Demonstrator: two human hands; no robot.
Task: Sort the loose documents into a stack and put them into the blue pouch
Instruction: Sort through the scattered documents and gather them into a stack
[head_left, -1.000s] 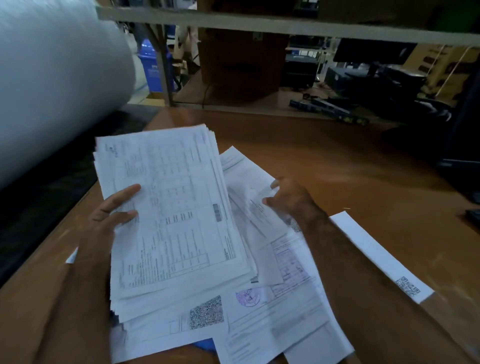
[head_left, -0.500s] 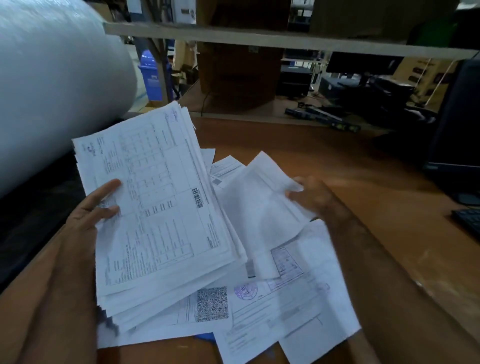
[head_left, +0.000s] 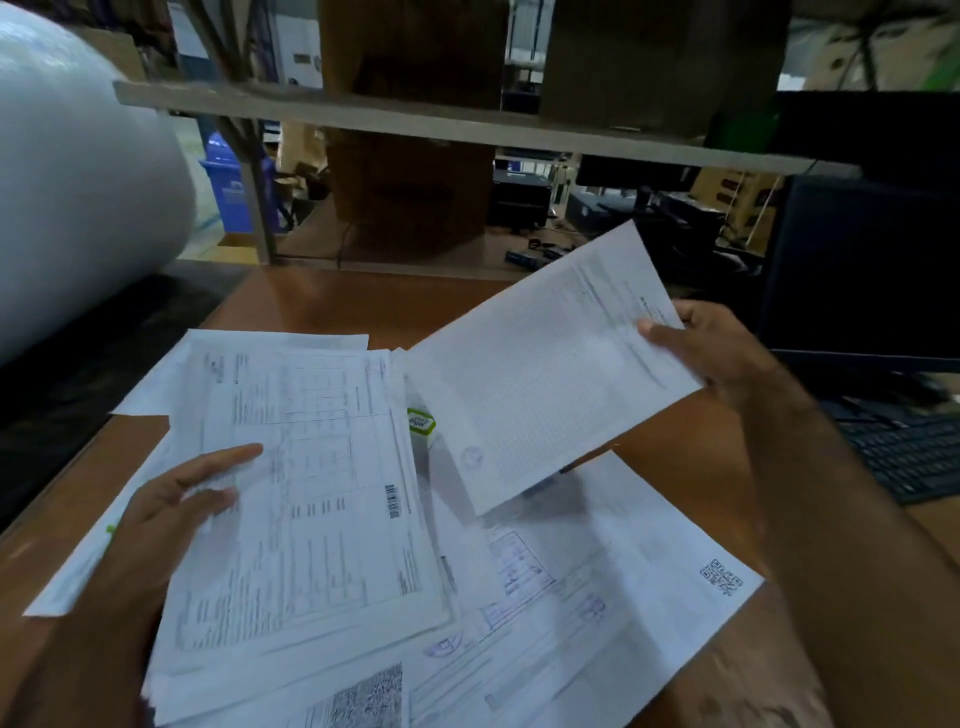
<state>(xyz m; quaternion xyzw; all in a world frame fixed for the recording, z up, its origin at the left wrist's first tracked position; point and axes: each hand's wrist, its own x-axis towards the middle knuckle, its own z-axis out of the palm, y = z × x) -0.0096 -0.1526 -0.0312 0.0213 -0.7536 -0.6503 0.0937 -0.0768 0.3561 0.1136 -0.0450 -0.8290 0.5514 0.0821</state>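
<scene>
The sorting step is on. The left hand (head_left: 179, 501) holds the thick white paper stack (head_left: 306, 493). Just right of it, the right hand (head_left: 711, 353) pinches one white printed sheet (head_left: 545, 374), probably going on top next. More sheets lie on the brown bench (head_left: 322, 306). No pouch shows.

My left grip (head_left: 176, 499) holds a thick stack of printed forms (head_left: 311, 499), lower left of frame. My right grip (head_left: 711, 353) pinches one sheet (head_left: 545, 384), raised and tilted, right of centre. Loose documents (head_left: 597, 587) lie overlapping below, bottom centre.
</scene>
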